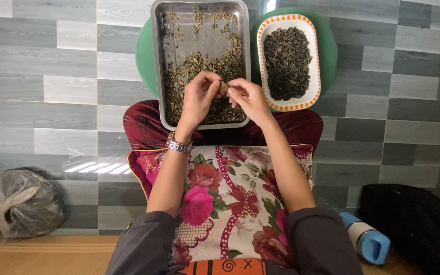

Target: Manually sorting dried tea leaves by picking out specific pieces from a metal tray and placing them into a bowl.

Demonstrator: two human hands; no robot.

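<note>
Dried leaf bit [223, 87], small, greenish-brown, between left hand [198, 97] and right hand [249, 97].

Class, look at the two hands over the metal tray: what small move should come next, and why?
Probably the right hand carries its pinched bit to the oval dish. Both hands, the left hand too, meet over the metal tray, and the dish holds darker, cleaner-looking leaves.

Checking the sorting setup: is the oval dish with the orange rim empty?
No, the oval dish is filled with dark dried leaves.

Left hand [198, 97] and right hand [248, 97] pinch dried leaves [223, 87] over a steel tray [157, 61].
</note>
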